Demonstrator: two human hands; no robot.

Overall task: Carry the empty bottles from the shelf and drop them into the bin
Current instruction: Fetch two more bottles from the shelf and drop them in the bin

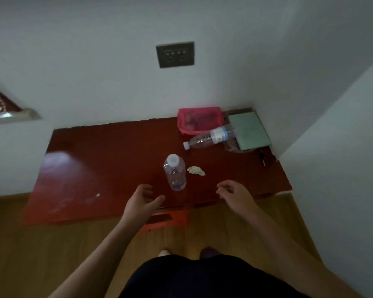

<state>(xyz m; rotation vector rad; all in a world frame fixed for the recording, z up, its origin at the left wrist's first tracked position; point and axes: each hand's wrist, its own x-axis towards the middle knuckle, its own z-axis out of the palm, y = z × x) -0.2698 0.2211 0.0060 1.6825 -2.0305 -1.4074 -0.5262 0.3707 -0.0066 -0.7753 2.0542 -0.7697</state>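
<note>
The left grip [143, 200], a bare hand, hovers over the near edge of the table [108, 160]. It is wide and holds nothing: the thumb reaches to the right and the fingers curl loosely. The right grip [233, 193] hangs at the same depth, well apart from the left. It is also loose and holds nothing, with its fingers bent softly inward.

Between the two and a little farther in, an upright bottle [174, 172] stands on the table. It is clear plastic with a pale cap, near the left thumb but not touching it. A crumpled paper scrap [196, 170] lies just beside it on the right, between the right grip and the back of the table.

Farther back and to the right, a second bottle [209, 138] lies on its side with its cap pointing left. Its base rests against a clear plastic bag [230, 145] and a green notebook [249, 130]. A pink mesh basket [199, 120] sits behind this bottle, touching or nearly touching it, against the wall [95, 61]. A dark pen [262, 159] lies near the right edge, in front of the notebook.

A small pale crumb [97, 195] lies alone on the left part of the table. An orange stool [166, 219] shows under the near edge, on the wooden floor [41, 254]. A dark socket plate [174, 54] is set in the wall above.
</note>
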